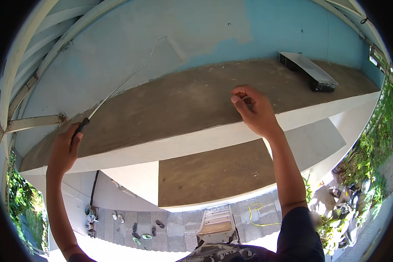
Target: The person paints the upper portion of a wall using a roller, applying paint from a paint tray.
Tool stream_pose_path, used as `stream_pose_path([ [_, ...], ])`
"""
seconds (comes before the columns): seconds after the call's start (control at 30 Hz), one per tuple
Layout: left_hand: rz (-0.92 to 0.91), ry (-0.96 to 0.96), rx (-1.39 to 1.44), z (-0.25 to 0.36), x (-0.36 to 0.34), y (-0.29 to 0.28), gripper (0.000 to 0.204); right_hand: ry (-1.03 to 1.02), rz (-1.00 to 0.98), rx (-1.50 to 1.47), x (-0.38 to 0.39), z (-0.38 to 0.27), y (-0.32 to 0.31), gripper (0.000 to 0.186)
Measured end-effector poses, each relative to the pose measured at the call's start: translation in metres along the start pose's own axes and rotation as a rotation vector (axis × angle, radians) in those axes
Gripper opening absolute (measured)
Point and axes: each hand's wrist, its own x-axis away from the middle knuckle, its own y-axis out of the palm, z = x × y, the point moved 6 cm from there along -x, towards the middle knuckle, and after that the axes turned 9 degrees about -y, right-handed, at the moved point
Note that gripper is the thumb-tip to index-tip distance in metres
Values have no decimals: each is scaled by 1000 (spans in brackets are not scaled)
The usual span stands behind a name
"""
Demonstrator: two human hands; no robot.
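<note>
My left hand grips the black handle of a long-wired paint roller. Its pale roller head rests against the wall, where light grey paint meets light blue. My right hand is raised over the dark, stained ledge, its fingers loosely curled in with nothing visible in them. A black paint tray with a pale inside sits at the right end of the ledge, behind and right of that hand.
Below are a white ledge edge, a lower brown surface and a ladder near my body. Several shoes and a yellow cord lie on the paving far below. Roof beams curve along the left; plants grow at right.
</note>
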Motion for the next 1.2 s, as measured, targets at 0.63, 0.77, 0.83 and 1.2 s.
stream_pose_path([
  [0.63,135,290,-409,131,-167,92,20,-139,106,400,-2,-4,1,24],
  [0.77,160,183,-493,53,-143,75,20,-107,104,313,0,-2,-5,26],
  [0.83,212,161,-513,11,-115,56,17,-101,104,301,1,-6,-6,26],
  [1.2,248,114,-517,-31,-67,38,17,-41,39,246,-6,-9,11,32],
])
